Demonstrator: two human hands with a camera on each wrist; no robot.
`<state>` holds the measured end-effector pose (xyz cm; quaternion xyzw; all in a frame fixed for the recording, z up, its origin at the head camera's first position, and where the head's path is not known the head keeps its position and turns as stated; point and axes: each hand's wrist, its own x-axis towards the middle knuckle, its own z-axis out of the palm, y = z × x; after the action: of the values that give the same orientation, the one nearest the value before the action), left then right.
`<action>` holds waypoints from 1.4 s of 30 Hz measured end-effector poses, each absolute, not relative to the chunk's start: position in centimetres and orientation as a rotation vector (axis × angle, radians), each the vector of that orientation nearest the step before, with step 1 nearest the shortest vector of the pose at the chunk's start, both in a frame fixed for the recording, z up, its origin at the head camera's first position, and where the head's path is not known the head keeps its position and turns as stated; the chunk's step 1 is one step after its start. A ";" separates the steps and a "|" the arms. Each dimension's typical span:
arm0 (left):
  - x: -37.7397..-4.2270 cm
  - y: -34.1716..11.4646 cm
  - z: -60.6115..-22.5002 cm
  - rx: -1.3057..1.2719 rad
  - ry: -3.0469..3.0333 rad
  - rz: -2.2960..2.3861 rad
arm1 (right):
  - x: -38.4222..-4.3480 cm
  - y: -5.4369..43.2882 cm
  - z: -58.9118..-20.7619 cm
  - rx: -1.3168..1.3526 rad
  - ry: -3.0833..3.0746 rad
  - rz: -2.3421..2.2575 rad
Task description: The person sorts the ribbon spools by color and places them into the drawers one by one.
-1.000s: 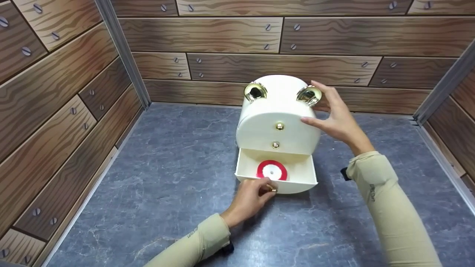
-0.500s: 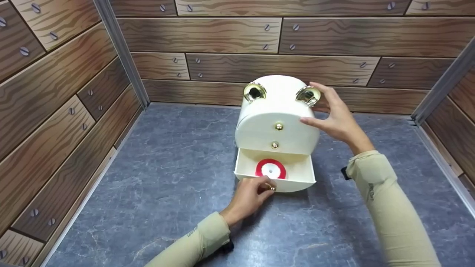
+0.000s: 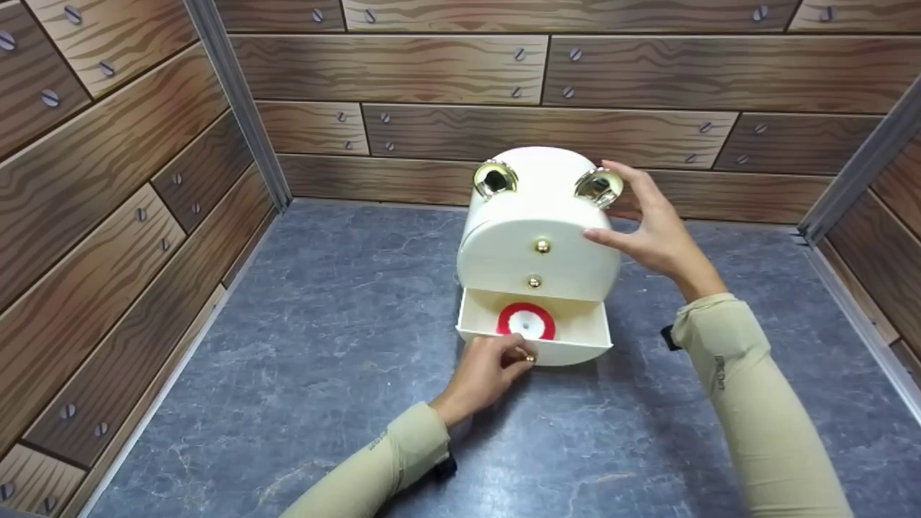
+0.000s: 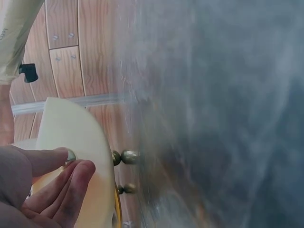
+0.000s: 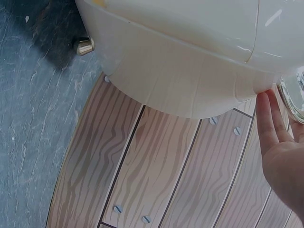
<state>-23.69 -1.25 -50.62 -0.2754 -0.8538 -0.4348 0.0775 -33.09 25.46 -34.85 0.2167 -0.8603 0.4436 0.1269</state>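
A cream mini drawer chest (image 3: 496,255) with a rounded top stands on the grey floor. Its bottom drawer (image 3: 572,354) is pulled partway out, and a red and white disc (image 3: 527,325) lies inside. My left hand (image 3: 481,370) pinches that drawer's small gold knob (image 4: 71,156) between thumb and fingers. At the chest's upper right, my right hand (image 3: 655,234) braces it with the thumb on the front edge. In the right wrist view its extended fingers (image 5: 266,116) touch the cream shell near a gold round ornament (image 5: 293,97).
Two gold-rimmed round ornaments, left (image 3: 495,178) and right (image 3: 599,187), sit on the chest's top. Gold knobs, upper (image 3: 542,246) and middle (image 3: 534,281), mark the front above the drawer. Wood-patterned walls (image 3: 403,68) enclose the grey marbled floor (image 3: 345,302).
The left hand has moved slightly toward the chest, and the bottom drawer has slid in a little with its disc. The right hand stays in place on the chest.
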 end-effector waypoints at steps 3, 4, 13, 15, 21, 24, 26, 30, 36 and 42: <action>-24.1 -1.2 -50.6 -0.830 -2.552 -1.295 | -33.0 25.4 -34.8 0.639 -2.495 1.307; -24.2 -1.2 -50.6 -0.832 -2.551 -1.294 | -33.0 25.4 -34.8 0.641 -2.492 1.313; -24.9 -1.1 -50.4 -0.840 -2.575 -1.291 | -33.2 25.4 -34.9 0.639 -2.491 1.324; -25.1 -1.1 -50.3 -0.835 -2.581 -1.291 | -33.2 25.5 -34.9 0.641 -2.490 1.326; -25.8 -1.1 -50.3 -0.836 -2.575 -1.274 | -33.3 25.5 -34.7 0.640 -2.493 1.319; -26.1 -1.0 -50.3 -0.835 -2.569 -1.277 | -33.4 25.5 -34.8 0.654 -2.488 1.320; -26.2 -1.0 -50.3 -0.835 -2.562 -1.294 | -33.5 25.4 -34.8 0.657 -2.486 1.328; -26.4 -0.9 -50.3 -0.839 -2.557 -1.312 | -33.3 25.4 -34.7 0.665 -2.483 1.346; -26.9 -0.8 -50.4 -0.843 -2.550 -1.305 | -33.2 25.5 -34.6 0.658 -2.493 1.332; -27.3 -0.6 -50.4 -0.823 -2.565 -1.317 | -33.2 25.6 -34.6 0.680 -2.490 1.325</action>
<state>-27.27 -0.63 -50.43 -0.2736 -0.8532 -0.4382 0.0716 -33.18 25.59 -34.64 0.2325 -0.8521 0.4532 0.1197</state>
